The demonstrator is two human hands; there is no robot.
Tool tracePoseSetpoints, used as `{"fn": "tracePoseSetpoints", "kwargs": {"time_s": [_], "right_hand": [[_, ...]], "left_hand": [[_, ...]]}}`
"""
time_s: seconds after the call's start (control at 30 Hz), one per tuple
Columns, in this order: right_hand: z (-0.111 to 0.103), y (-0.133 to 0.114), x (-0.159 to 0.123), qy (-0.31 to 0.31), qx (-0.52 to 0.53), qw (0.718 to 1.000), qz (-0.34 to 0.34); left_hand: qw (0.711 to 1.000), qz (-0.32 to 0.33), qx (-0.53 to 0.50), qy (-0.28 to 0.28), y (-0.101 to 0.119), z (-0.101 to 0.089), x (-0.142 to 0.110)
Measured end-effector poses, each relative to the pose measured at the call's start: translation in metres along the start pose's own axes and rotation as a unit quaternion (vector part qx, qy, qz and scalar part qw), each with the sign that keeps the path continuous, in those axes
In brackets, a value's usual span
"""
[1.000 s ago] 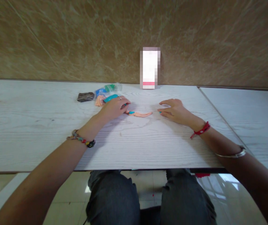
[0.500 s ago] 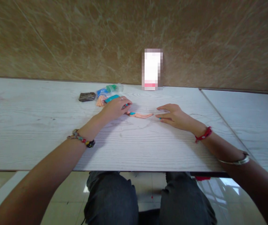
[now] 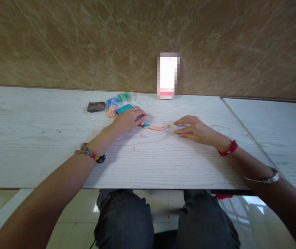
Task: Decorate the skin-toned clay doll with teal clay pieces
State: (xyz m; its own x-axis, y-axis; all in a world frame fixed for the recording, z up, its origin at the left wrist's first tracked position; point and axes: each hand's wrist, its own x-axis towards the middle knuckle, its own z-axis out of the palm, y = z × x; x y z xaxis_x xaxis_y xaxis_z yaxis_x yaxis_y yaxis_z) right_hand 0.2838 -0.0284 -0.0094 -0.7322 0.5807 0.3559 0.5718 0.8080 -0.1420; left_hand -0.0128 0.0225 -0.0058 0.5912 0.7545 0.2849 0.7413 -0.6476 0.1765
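A brown marbled wall (image 3: pixel 85 41) with pale veins stands behind a white wood-grain counter (image 3: pixel 34 148) with a seam at right. Below, glossy pale floor tiles (image 3: pixel 72 224) reflect bright light.

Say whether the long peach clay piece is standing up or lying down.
Lying down: the peach clay piece stretches along the white table, from beside the left hand toward the right hand.
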Motion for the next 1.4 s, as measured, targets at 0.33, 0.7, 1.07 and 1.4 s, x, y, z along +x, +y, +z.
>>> {"fn": "tracePoseSetpoints", "kwargs": {"time_s": [0.33, 0.7, 1.07, 1.4], "right_hand": [[0.000, -0.003, 0.003, 0.005, 0.004, 1.000, -0.010], [-0.002, -0.008, 0.009, 0.008, 0.055, 0.998, -0.016], [0.009, -0.013, 0.012, 0.028, -0.013, 0.998, 0.052], [0.010, -0.015, 0.008, 0.027, -0.015, 0.999, 0.039]], "left_hand": [[1.000, 0.004, -0.002, 0.000, 0.000, 0.001, 0.000], [0.999, -0.018, -0.042, 0.027, 0.000, -0.006, 0.000], [0.999, -0.010, -0.029, 0.028, -0.003, -0.003, 0.000], [0.999, -0.016, -0.031, 0.024, -0.006, -0.002, 0.000]]}}
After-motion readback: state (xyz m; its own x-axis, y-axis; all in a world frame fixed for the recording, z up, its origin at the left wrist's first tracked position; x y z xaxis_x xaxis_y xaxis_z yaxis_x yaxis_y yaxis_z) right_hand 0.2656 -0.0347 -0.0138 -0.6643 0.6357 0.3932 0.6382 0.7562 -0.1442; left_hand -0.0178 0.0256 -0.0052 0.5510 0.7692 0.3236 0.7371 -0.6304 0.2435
